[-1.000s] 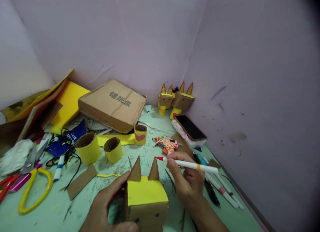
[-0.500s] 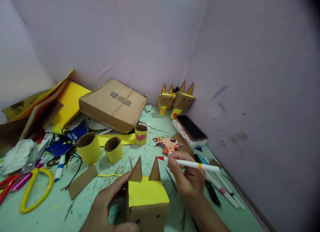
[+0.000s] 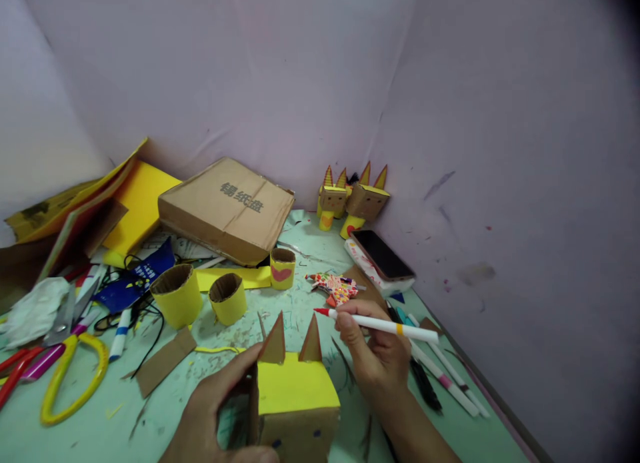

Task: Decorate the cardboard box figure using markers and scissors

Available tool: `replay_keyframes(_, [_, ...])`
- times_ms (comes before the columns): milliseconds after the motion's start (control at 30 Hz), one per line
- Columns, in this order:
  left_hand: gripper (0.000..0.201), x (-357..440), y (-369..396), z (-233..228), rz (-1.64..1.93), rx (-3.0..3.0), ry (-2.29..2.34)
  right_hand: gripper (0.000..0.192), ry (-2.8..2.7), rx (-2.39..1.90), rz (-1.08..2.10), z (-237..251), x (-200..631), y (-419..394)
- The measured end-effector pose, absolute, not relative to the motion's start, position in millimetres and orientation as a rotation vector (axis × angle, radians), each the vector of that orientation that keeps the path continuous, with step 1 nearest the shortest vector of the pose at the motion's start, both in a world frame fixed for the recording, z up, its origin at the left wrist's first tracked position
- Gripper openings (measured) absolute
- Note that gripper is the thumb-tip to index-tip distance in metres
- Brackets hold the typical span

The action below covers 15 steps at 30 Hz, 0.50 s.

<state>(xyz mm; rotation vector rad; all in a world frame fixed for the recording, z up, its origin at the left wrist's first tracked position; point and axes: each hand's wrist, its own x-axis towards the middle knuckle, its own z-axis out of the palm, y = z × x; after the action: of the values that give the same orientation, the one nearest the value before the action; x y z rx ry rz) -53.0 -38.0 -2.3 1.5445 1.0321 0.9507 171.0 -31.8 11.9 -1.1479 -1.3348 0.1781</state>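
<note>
The flat carton [image 3: 226, 209] is showing "锡纸盘". The left hand [image 3: 215, 410] is gripping the cardboard box [image 3: 295, 403]; the right hand [image 3: 375, 356] is pinching a marker [image 3: 377, 324].

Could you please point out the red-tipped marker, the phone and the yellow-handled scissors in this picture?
Marker [image 3: 385, 326], head view, on the white barrel held by the right hand.
Phone [image 3: 383, 254], head view, on the middle of its dark screen.
Scissors [image 3: 75, 383], head view, on the yellow handle loop.
</note>
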Motion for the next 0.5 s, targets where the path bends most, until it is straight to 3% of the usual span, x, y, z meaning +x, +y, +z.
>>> replay_keyframes(500, [0.094, -53.8, -37.4, -4.5, 0.941, 1.526, 1.061, 0.008, -1.285, -1.126, 0.233, 5.8, 172.7, -29.3])
